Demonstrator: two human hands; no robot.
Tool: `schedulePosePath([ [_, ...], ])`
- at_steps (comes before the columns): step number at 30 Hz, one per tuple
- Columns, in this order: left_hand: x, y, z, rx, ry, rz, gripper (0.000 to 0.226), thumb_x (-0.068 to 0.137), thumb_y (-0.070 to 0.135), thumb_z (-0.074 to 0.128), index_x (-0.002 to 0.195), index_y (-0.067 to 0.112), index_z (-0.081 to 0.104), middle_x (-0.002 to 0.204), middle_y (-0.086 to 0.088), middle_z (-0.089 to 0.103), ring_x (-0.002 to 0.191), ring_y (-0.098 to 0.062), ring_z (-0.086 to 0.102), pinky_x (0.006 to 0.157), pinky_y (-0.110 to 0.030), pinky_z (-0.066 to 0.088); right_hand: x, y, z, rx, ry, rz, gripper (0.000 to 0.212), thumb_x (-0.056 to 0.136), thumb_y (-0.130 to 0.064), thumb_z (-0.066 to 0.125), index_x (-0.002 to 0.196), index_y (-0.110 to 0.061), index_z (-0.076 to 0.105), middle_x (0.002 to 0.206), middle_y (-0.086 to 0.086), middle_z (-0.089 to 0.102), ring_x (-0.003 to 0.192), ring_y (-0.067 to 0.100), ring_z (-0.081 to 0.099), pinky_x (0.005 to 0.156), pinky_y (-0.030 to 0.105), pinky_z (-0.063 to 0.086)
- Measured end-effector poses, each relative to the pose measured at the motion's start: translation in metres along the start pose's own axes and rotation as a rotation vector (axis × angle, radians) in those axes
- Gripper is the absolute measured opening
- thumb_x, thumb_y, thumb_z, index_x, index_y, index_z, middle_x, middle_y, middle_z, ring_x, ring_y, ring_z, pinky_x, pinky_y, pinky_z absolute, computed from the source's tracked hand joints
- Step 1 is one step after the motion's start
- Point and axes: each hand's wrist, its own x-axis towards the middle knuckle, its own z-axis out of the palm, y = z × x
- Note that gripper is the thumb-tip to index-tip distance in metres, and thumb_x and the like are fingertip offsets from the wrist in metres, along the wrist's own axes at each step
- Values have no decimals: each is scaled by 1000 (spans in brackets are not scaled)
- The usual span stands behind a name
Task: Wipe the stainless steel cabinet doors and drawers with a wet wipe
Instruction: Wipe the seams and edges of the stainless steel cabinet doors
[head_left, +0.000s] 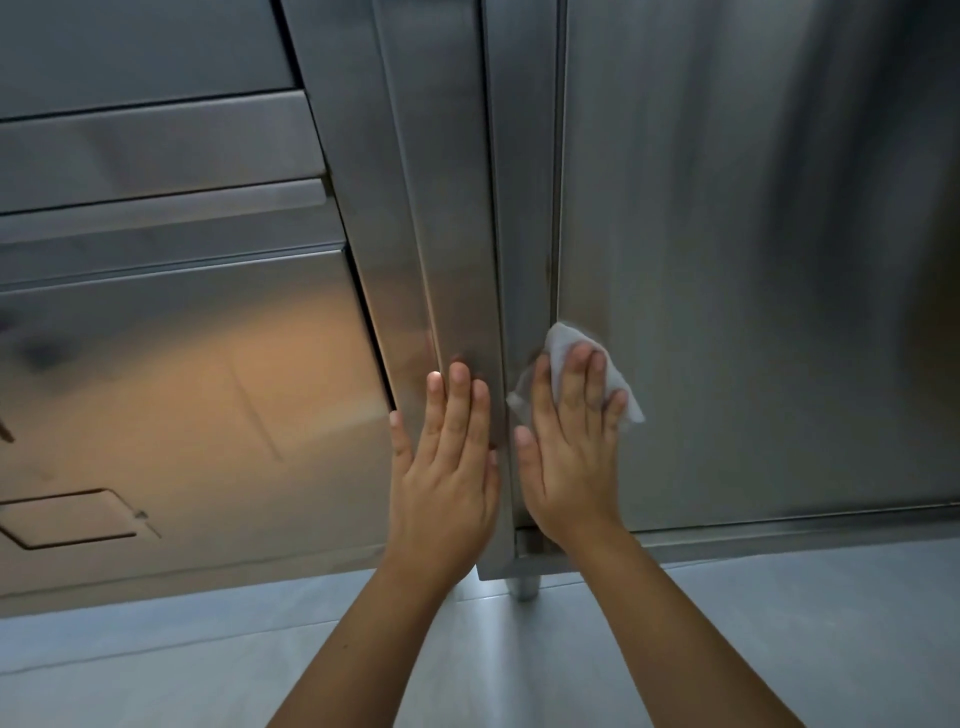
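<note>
Steel was recorded on every face: smooth, brushed sheet with soft, streaked reflections. A white wet wipe (563, 340), thin and crumpled, was found pressed against the large cabinet door (753, 260), low down and just beside its left edge. It was held there under the right hand (571, 457), whose fingers were laid straight over it and hid part of it. The left hand (447, 467) was spread flat, fingers straight, on the upright steel strip (441, 234) beside the door. The two hands were noted side by side, close but apart. Left of the strip, stacked drawers (156, 145) with folded lip handles were observed above a wider panel (182, 389) carrying a warm orange reflection. A short round leg (525, 584) was seen beneath, on a pale glossy floor (156, 649).
</note>
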Motion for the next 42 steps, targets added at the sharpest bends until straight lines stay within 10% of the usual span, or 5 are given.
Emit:
schedulePosePath([
  [42,0,1,2,-5,-17,-2,74,93,24,31,146,14,-19,152,2,-29,142,-17,-18,113,-43,-9,-143,25,35,-188,-318,10,57,100,-40,2,146,-8,-3,153,12,-21,142,26,-15,110,43,7],
])
